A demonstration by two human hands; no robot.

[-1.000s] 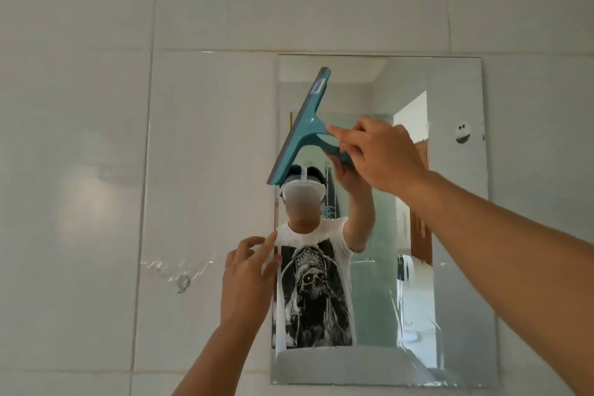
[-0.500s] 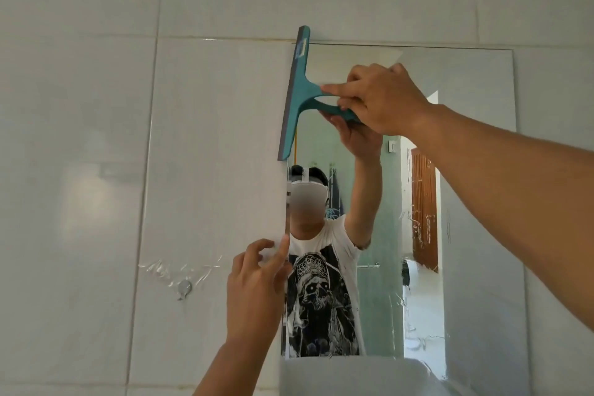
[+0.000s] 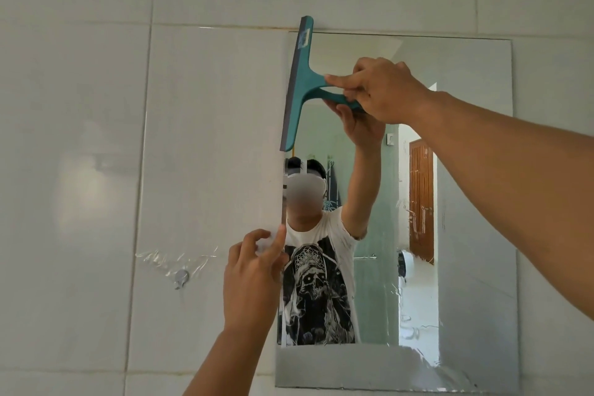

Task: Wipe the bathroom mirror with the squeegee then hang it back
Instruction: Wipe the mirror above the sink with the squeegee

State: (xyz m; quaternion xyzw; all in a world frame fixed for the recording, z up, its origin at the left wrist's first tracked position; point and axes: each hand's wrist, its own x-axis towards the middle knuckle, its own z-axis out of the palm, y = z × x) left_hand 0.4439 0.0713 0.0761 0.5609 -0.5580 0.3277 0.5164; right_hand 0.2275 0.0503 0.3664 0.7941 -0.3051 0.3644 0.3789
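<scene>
At the far left, the wall of large glossy white ceramic tiles (image 3: 80,138) runs across the whole view, with pale grout lines between the tiles. Low on it, a small round metal wall hook (image 3: 181,276) sits under a smear of clear, wrinkled adhesive film (image 3: 167,259), well to the left of the mirror.

Next comes the left hand (image 3: 254,280), raised from the bottom of the view on a bare forearm. Its fingers are loosely curled and its thumb is stretched upward, the tip resting at the left edge of the rectangular frameless wall mirror (image 3: 466,170); it grips nothing.

Above that hand, the teal plastic T-shaped squeegee (image 3: 297,87) stands with its long blade nearly upright along the mirror's left edge, the top end reaching just over the mirror's upper corner onto the tile. A small label is stuck near the top of the blade. Its handle points to the right, across the glass.

The right hand (image 3: 379,90) is closed around that handle, forefinger laid along its upper side and thumb beneath, the bare arm stretching in from the right edge.

The mirror reflects the person in a white printed T-shirt, a brown wooden door, and streaks on the glass near its right-hand part.
</scene>
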